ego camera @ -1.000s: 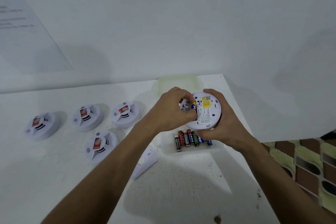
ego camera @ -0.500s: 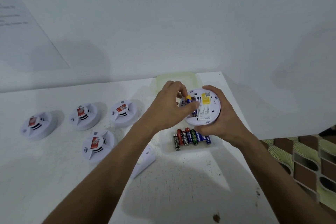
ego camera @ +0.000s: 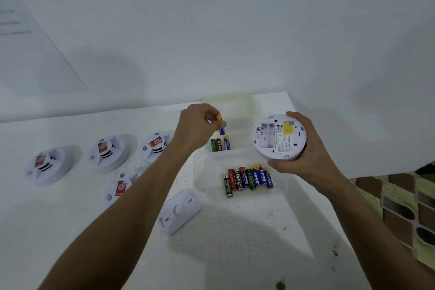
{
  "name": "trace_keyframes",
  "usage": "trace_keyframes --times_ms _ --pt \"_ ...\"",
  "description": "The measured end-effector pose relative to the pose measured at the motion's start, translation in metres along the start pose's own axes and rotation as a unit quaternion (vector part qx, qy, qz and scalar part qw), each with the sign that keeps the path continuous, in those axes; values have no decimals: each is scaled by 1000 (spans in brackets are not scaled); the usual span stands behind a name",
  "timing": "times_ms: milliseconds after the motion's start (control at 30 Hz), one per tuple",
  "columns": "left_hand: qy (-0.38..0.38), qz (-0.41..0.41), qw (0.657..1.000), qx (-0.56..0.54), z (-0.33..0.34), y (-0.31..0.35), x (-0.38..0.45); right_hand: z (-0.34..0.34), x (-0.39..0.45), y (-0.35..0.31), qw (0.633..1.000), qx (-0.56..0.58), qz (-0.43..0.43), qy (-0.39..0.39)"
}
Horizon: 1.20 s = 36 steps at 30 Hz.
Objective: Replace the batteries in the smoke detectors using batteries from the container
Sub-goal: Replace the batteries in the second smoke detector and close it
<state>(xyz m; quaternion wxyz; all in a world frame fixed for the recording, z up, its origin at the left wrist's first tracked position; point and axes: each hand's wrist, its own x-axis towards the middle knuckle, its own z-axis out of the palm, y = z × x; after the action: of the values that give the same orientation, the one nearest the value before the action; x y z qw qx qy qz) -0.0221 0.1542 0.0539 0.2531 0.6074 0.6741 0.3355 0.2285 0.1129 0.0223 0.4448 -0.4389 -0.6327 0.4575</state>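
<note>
Above the far side of the white table (ego camera: pixel 235 242), the left hand (ego camera: pixel 200 129) pinches a blue and yellow battery (ego camera: pixel 220 125) between thumb and fingertips, holding it upright over three loose batteries (ego camera: pixel 220 144) that lie on the table. The right hand (ego camera: pixel 303 155) wraps its grip around an upturned smoke detector (ego camera: pixel 279 136), whose two battery slots look empty. Just below it, a clear container (ego camera: pixel 209 172) holds a row of batteries (ego camera: pixel 248 179). A detached back cover (ego camera: pixel 180 211) rests nearer the person. Four more smoke detectors (ego camera: pixel 109 153) sit face up to the left, well apart from the hands. As a judgement, this detector has been emptied but not yet refilled; new batteries and the cover remain, and whether the other four are done cannot be told.
</note>
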Motion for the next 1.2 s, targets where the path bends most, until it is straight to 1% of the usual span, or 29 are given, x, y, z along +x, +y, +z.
trace_keyframes --times_ms 67,133,200,267,300,467,567,733,800,933,1000,1100,1200 --pt "-44 0 995 91 9 -5 9 -3 -1 2 1000 -1 2 -2" --pt "-64 -1 982 176 18 -8 13 -3 -2 4 1000 -5 4 -5" --pt "-48 0 971 235 25 -12 13 -3 -2 6 1000 -7 4 -7" --pt "-36 0 964 265 29 -17 12 -3 -3 7 1000 -8 4 -8" --pt "-42 -7 962 270 29 -19 11 -4 -3 8 1000 -9 5 -9" --pt "-110 -52 958 258 27 -23 17 -2 0 11 999 -29 4 -16" --pt "-119 -63 958 253 29 -23 19 0 1 12 999 -29 8 -23" --pt "-78 -70 974 200 24 -16 10 -1 -3 10 999 -29 5 -19" --pt "-57 -47 981 180 21 -13 -4 -2 -6 10 999 -27 3 -18" --pt "15 11 992 123 18 -9 -50 -4 -18 9 1000 -16 4 -17" --pt "25 9 994 110 19 -14 -72 -4 -25 11 1000 -13 4 -19" --pt "-9 -44 994 97 23 -24 -94 -3 -35 12 1000 -7 4 -19" --pt "-70 -94 984 131 29 -26 -98 -1 -41 14 1000 0 5 -23"
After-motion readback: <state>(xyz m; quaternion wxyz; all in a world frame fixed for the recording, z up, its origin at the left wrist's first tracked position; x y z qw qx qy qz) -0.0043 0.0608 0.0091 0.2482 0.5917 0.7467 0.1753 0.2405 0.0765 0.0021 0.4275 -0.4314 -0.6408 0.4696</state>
